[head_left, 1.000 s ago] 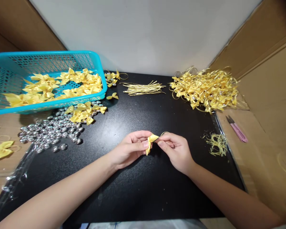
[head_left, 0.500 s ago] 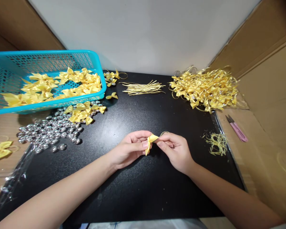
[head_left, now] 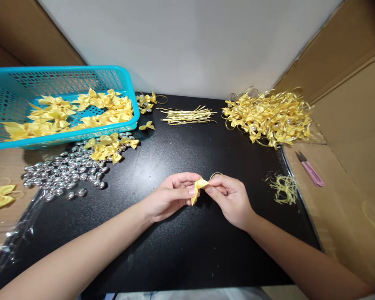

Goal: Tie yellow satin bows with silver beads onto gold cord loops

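Pinching the yellow bow (head_left: 198,189), that's your left hand (head_left: 173,193)! Your right hand (head_left: 233,198) grips thin cord (head_left: 216,173); go easy on those folds.

Head-worn view, facing forward and down across a black tabletop (head_left: 175,258).
Seen from above the person's own forearms (head_left: 93,254) — left hand (head_left: 171,196) and right hand (head_left: 233,200) near, just below centre — with a pale wall (head_left: 193,50) behind.

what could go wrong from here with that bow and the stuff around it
The left hand pinches the yellow bow, which could slip or crease. The loose silver beads might roll if nudged. The pink-handled snips lie with their blades exposed, so a careless reach there could cause a nick.
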A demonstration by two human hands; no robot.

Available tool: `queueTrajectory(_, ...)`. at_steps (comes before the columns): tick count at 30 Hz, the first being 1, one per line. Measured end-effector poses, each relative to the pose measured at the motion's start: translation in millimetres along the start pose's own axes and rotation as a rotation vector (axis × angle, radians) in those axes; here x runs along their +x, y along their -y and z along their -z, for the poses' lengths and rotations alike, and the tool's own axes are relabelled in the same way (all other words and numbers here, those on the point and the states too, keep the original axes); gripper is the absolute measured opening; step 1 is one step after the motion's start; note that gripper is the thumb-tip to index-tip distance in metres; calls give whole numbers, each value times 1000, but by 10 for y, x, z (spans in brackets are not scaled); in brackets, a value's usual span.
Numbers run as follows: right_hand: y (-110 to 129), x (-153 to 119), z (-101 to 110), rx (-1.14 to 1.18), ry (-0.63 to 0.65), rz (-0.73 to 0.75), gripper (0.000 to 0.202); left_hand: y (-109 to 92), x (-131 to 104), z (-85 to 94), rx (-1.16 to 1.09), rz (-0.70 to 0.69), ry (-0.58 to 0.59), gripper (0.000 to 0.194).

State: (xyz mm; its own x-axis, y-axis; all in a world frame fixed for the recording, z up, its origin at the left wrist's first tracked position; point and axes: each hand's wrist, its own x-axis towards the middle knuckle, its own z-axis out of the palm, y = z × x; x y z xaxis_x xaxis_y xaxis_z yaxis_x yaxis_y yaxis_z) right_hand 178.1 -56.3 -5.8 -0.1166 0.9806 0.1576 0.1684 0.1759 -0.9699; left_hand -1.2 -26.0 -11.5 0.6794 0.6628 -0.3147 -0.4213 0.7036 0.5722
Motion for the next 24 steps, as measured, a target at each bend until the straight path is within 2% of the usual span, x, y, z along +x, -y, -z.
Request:
queueTrajectory(10, 12, -6, -39, 87, 18, 9, 16, 26, 10, 9, 47, 5, 0, 23)
queueTrajectory(14, -26, -6, -46, 37, 34, 2, 19, 19, 17, -16, 44, -23, -17, 24)
queueTrajectory(17, -39, -1, 3, -100, 4, 110, 7, 1, 15, -26, 57, -76, -75, 26)
queueTrajectory(21, 9, -3, 88, -373, -212, 325, 23, 0, 11, -28, 145, -184, -137, 28)
queueTrajectory(24, 55, -5, 95, -490, -245, 451, 16, 25, 6, -24, 263, -227, -131, 28)
